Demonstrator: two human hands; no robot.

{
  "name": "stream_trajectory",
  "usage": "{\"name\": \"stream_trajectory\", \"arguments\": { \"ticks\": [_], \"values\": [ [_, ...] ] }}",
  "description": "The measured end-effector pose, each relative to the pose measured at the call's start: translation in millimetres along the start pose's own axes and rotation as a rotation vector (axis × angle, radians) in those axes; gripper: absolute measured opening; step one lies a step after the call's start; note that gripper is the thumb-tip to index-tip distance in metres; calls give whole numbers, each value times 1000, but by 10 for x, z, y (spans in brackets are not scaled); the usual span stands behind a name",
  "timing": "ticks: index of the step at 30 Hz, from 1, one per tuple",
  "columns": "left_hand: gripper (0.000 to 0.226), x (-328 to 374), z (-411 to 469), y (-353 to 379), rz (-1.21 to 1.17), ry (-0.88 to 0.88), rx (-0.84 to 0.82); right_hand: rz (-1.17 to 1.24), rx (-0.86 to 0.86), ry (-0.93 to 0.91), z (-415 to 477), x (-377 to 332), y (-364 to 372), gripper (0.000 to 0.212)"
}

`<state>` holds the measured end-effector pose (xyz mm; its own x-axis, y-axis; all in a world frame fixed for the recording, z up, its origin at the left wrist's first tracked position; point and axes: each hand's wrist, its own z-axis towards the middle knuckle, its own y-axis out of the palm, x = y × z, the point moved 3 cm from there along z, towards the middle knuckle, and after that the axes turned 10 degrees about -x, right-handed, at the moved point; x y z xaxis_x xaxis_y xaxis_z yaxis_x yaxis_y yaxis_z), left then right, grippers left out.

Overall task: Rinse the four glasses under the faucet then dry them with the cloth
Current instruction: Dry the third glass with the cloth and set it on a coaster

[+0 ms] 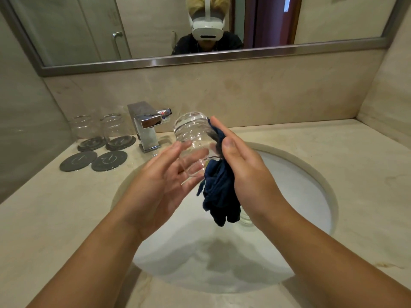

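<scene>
So the glass [195, 138] is up in the air over the sink [331, 196], just in front of the faucet [146, 127], sandwiched between two flat hands. The left hand [164, 176] has its fingers straight and a bit fanned out, touching the glass from the left and underneath. The right hand [242, 158] has fingers straight and together, pressing the dark blue cloth [220, 192] onto the glass's right side, with the rest of the cloth dangling. The long axis is tilted: base up and away toward the faucet, mouth down toward the person, I think. My guess is the wipe rolls around that axis. Two more glasses [83, 130] sit at the counter's [333, 147] back-left corner.
</scene>
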<state>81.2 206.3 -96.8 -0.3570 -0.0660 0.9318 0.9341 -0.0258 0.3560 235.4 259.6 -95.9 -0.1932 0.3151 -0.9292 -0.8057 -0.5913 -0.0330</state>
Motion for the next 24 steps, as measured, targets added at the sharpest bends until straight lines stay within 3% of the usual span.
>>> {"name": "stream_trajectory", "arguments": {
  "ticks": [7, 15, 17, 20, 24],
  "values": [
    [65, -21, 15, 15, 29, 31, 2, -75, -25, -19, -26, -24, 49, 39],
    [56, -7, -13, -1, 86, 84, 3, 167, -20, 104, 23, 50, 53, 37],
    [70, -10, 2, -16, 158, 55, 31, 181, -1, 122, 29, 71, 43, 37],
    [54, 17, -7, 27, 330, 70, 77, 152, 35, 125, 28, 66, 2, 36],
    [65, 9, -15, 11, 204, 107, 129, 88, 32, 94, 10, 16, 9, 36]
  ]
}}
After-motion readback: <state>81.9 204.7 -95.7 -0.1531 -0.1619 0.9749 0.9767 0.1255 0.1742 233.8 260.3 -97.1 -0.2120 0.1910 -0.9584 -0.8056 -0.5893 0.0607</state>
